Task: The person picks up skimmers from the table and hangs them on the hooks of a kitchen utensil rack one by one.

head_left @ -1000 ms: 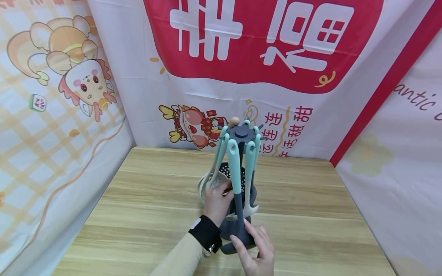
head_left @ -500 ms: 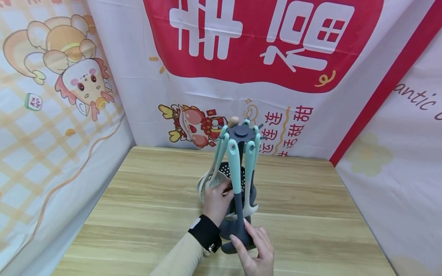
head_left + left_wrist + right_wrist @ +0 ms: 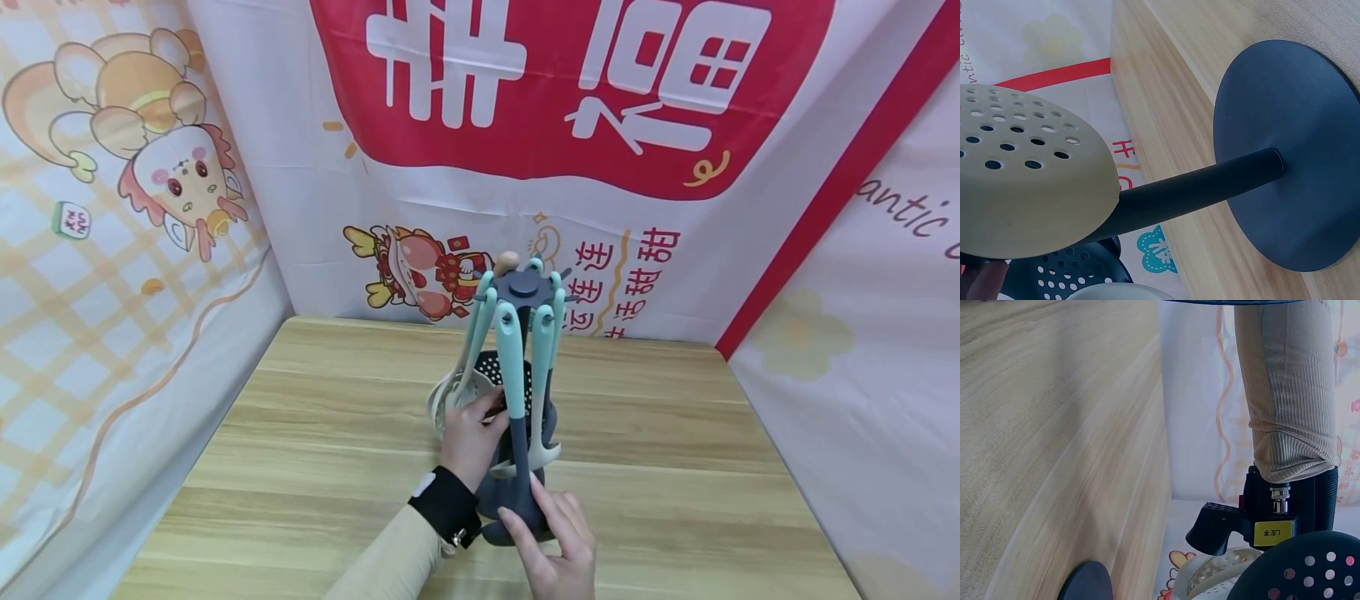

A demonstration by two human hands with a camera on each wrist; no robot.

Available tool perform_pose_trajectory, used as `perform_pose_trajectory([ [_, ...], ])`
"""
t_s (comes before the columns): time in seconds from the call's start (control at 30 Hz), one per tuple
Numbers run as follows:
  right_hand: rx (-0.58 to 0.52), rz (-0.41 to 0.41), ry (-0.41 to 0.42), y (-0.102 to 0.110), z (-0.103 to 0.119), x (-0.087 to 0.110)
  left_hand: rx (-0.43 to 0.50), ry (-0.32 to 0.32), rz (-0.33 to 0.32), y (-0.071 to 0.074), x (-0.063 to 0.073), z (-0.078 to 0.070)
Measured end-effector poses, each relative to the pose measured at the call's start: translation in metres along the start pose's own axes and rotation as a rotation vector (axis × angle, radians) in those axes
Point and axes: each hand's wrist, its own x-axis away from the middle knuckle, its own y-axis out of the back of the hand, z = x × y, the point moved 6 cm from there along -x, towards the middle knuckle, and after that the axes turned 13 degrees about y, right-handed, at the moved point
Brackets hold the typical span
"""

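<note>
A dark grey utensil stand [image 3: 522, 288] holds several mint-handled kitchen utensils hung in a ring; its pole [image 3: 1204, 187] rises from a round base [image 3: 1285, 156]. My left hand [image 3: 471, 442] reaches between the utensils and grips the stand near its pole; the contact is partly hidden. A cream skimmer [image 3: 1029, 181] hangs beside that hand. In front, my right hand [image 3: 558, 542] pinches the lower end of a dark grey utensil with a mint handle [image 3: 509, 358]. That utensil's head [image 3: 517, 532] is partly covered, so its kind is unclear. A cream ladle [image 3: 544, 454] hangs to its right.
The stand is on a wood-grain table [image 3: 315, 417]. Printed cloth walls [image 3: 420, 192] rise behind it and at both sides. A dark perforated utensil head [image 3: 1310, 575] is close to the right wrist camera, with the left sleeve [image 3: 1291, 394] beyond.
Both hands keep their places on the stand and the utensil. The lower end of the dark grey utensil has risen very slightly. The cloth at the left has shifted a little leftwards.
</note>
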Motion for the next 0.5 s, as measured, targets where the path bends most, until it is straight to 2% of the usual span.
perform_pose_trajectory([
  [0.2,0.025,0.024,-0.021,-0.0003,0.0019,-0.002,-0.008,0.0,0.003,-0.0006,0.0,0.0008],
  [0.4,0.059,0.072,-0.119,-0.0004,0.0026,-0.0012,0.012,0.044,0.031,-0.0005,-0.0001,0.0016],
  [0.5,0.067,0.08,-0.134,-0.0007,0.0024,-0.0006,0.015,0.055,0.04,-0.0008,-0.0003,0.0022],
])
